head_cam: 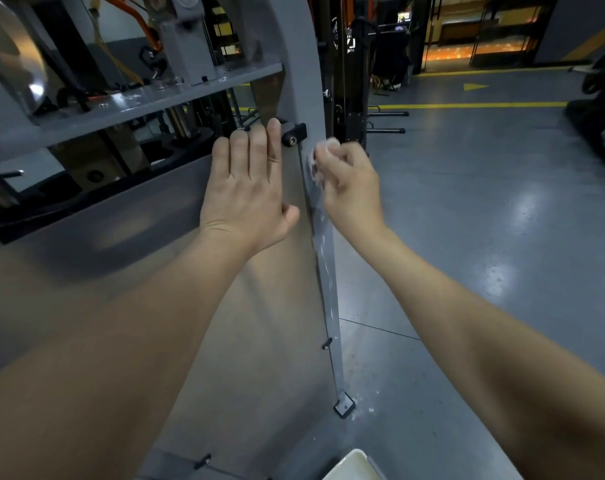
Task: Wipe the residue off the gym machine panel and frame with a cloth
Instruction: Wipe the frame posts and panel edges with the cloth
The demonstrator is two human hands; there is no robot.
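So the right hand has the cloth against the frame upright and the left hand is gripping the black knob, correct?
Not quite. The left hand is not gripping the black knob: it lies flat on the grey panel with fingers straight, just beside the knob. The right hand does hold the cloth against the frame upright. The head view shows this.

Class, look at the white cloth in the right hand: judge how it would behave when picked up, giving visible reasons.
Probably floppy: the cloth is bunched in the grip of the right hand. Likely light, since that hand alone holds it against the frame. Possibly damp, given wet-looking streaks below.
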